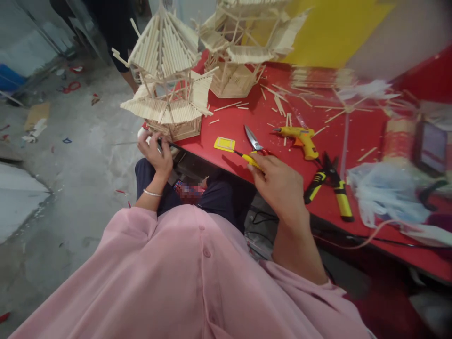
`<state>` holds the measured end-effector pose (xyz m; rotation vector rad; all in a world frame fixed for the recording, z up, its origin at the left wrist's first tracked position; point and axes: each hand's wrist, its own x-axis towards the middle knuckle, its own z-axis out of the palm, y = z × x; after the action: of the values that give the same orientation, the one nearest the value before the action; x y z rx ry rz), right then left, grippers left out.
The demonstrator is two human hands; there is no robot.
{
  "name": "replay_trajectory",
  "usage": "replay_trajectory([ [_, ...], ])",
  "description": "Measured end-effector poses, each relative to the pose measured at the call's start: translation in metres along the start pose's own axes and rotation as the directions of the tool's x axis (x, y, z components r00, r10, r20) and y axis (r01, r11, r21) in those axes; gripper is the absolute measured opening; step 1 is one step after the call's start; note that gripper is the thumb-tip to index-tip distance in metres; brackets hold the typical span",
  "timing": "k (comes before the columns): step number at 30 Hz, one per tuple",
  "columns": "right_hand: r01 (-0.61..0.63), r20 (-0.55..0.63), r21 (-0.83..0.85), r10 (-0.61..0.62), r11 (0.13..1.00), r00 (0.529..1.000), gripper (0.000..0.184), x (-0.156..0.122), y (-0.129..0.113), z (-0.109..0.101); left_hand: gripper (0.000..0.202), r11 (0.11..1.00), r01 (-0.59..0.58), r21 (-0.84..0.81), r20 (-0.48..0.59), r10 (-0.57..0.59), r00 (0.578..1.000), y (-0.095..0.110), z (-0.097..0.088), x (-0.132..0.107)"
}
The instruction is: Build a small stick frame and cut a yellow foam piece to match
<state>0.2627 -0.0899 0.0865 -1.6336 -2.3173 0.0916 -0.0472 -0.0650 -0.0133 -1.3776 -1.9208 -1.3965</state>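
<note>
My right hand [278, 181] is closed round the yellow handles of a pair of snips [252, 143], whose metal blades point up over the red table [233, 125]. My left hand [155, 150] sits at the table's near corner, fingers curled against the base of a wooden stick pagoda model [165, 80]; what it holds, if anything, is hidden. A small yellow card [225, 143] lies between the two hands.
A second stick model [243, 42] stands behind the first. A yellow glue gun [300, 139], black-and-yellow pliers [334, 186], loose sticks [278, 103], a clear plastic bag [384, 190] and a phone [431, 146] lie on the table. Concrete floor with scraps at left.
</note>
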Motion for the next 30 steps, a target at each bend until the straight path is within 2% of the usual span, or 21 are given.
replay_trajectory([
  [1,0.000,0.000,-0.021,0.000,1.000,1.000,0.038,0.005,0.002,-0.003,0.045,0.999,-0.041,-0.012,0.025,0.041,0.999,0.005,-0.004,-0.009],
  [2,0.003,0.008,-0.039,-0.003,0.999,1.000,0.038,0.010,0.004,-0.005,0.039,0.990,-0.123,-0.073,0.086,0.129,0.988,0.011,-0.007,-0.017],
  [3,0.007,0.019,-0.053,-0.006,0.999,1.000,0.038,0.015,0.006,-0.007,0.034,0.962,-0.218,-0.163,0.159,0.244,0.957,0.017,-0.008,-0.024],
  [5,0.023,0.046,-0.087,-0.019,0.996,0.999,0.039,0.027,0.010,-0.010,0.027,0.915,-0.306,-0.263,0.226,0.367,0.902,0.034,-0.004,-0.034],
  [7,0.063,0.064,-0.133,-0.054,0.989,0.996,0.040,0.038,0.014,-0.010,0.021,0.841,-0.379,-0.386,0.275,0.497,0.823,0.051,0.008,-0.037],
  [10,0.159,0.110,-0.209,-0.139,0.965,0.984,0.041,0.053,0.021,-0.009,0.022,0.780,-0.390,-0.490,0.389,0.596,0.702,0.071,0.028,-0.034],
  [13,0.231,0.170,-0.253,-0.192,0.940,0.967,0.039,0.065,0.025,-0.009,0.024,0.769,-0.381,-0.512,0.466,0.622,0.629,0.079,0.040,-0.033],
  [15,0.263,0.204,-0.267,-0.212,0.927,0.956,0.038,0.072,0.026,-0.011,0.024,0.767,-0.382,-0.515,0.473,0.626,0.620,0.079,0.044,-0.035],
  [19,0.326,0.259,-0.273,-0.258,0.905,0.931,0.036,0.082,0.026,-0.013,0.025,0.769,-0.364,-0.525,0.464,0.618,0.635,0.077,0.042,-0.040],
  [24,0.351,0.275,-0.250,-0.282,0.902,0.919,0.036,0.085,0.031,-0.009,0.026,0.770,-0.399,-0.498,0.475,0.627,0.617,0.080,0.036,-0.039],
  [30,0.358,0.305,-0.225,-0.284,0.906,0.909,0.038,0.086,0.033,-0.005,0.023,0.758,-0.471,-0.452,0.416,0.646,0.640,0.090,0.030,-0.028],
])
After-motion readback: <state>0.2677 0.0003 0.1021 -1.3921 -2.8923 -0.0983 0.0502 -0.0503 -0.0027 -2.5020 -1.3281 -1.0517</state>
